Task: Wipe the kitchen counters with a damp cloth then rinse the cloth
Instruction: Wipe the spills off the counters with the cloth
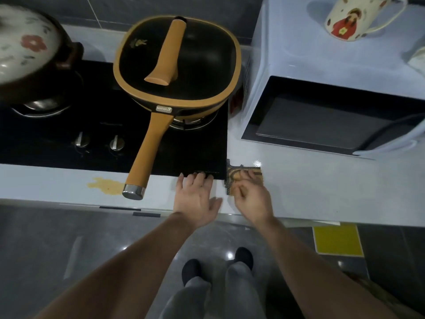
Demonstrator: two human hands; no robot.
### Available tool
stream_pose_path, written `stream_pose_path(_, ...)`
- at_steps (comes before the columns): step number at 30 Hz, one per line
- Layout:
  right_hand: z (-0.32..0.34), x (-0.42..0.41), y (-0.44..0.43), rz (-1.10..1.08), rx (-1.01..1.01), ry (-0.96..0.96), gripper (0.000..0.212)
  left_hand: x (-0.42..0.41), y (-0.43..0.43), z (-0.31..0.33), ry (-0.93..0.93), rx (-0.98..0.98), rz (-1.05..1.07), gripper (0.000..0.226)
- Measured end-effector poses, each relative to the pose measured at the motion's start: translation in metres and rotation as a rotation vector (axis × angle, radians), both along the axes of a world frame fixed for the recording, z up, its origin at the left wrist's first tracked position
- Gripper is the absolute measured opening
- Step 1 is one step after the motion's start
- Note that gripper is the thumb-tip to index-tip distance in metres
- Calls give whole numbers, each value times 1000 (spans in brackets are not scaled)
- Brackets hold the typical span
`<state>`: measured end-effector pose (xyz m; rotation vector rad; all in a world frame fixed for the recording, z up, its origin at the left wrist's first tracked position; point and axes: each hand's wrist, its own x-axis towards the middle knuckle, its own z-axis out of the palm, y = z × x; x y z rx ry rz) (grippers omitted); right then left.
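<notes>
A small brown patterned cloth (232, 176) lies flat on the white counter (310, 187), just right of the black hob's front right corner. My right hand (251, 199) presses on it with fingers curled over its near part. My left hand (195, 196) rests flat on the counter to the left of the cloth, fingers spread, its tips on the hob's front edge. A yellowish spill (107, 186) marks the counter at the left, beside the end of the pan handle.
A black hob (57, 146) carries a lidded pan (177, 63) whose long orange handle (147, 155) overhangs the counter, and a flowered pot (30, 54) at the far left. A white microwave (333, 93) stands at the right with a mug (354, 17) on top.
</notes>
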<state>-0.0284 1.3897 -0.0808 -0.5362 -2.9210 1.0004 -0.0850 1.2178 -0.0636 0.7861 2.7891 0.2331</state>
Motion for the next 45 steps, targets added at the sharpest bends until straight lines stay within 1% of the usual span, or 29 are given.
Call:
stream_pose_path(3, 9, -1, 21, -65, 105, -18, 18, -1, -2, 5, -60, -104, -62, 101)
stream_pose_path(5, 13, 12, 30, -113, 152, -4, 14, -1, -1, 6, -69, -154, -90, 114)
stream_pose_path(6, 14, 19, 30, -99, 189, -12, 13, -1, 0, 7, -64, -170, -93, 119)
stream_pose_path(8, 15, 23, 26, -98, 287, -19, 20, 0, 3, 7, -53, -195, -95, 125)
stream_pose_path(9, 17, 20, 27, -134, 303, -20, 26, 1, 4, 6, -53, -203, -94, 126)
stream_pose_path(10, 18, 16, 29, -163, 277, -40, 29, 1, 5, 6, -55, -209, -89, 128)
stream_pose_path(13, 16, 11, 36, -163, 91, -103, 30, 2, 6, 7, -70, -234, -84, 129)
stream_pose_path(14, 14, 13, 33, -137, 62, -104, 29, 2, 7, 8, -78, -241, -85, 128)
stream_pose_path(18, 10, 12, -6, 3, 35, -78, 31, 6, 12, 10, -88, -251, -54, 126)
stream_pose_path(20, 18, -11, -1, -13, 26, -58, 34, 5, 14, 13, -67, -253, -44, 123)
stream_pose_path(22, 27, -29, 27, -85, 8, -131, 36, 0, 15, 16, -49, -231, -26, 116)
stream_pose_path(24, 32, -24, 54, -102, 93, -234, 33, -4, 14, 19, -58, -199, 8, 112)
stream_pose_path(26, 28, -6, 49, -21, 213, -237, 32, -4, 13, 18, -74, -192, 57, 114)
stream_pose_path(28, 19, 9, 19, 115, 180, -191, 33, -2, 14, 18, -100, -217, 77, 114)
stream_pose_path(30, 15, -1, 4, 211, 121, -149, 31, 0, 17, 18, -114, -240, 91, 113)
stream_pose_path(32, 21, -25, 13, 178, 91, -114, 28, 0, 21, 21, -125, -258, 108, 113)
stream_pose_path(36, 29, -48, 62, -53, 37, -154, 28, -1, 26, 22, -137, -260, 140, 114)
stream_pose_path(38, 25, -58, 66, -58, 79, -151, 27, -1, 26, 23, -138, -256, 149, 113)
stream_pose_path(40, 21, -71, 56, 6, 123, -127, 26, -2, 26, 22, -132, -251, 155, 112)
stream_pose_path(42, 16, -70, 40, 139, 137, -113, 22, -2, 27, 22, -131, -247, 159, 113)
stream_pose_path(45, 11, -27, 23, 337, 105, -175, 26, -1, 26, 23, -125, -233, 162, 112)
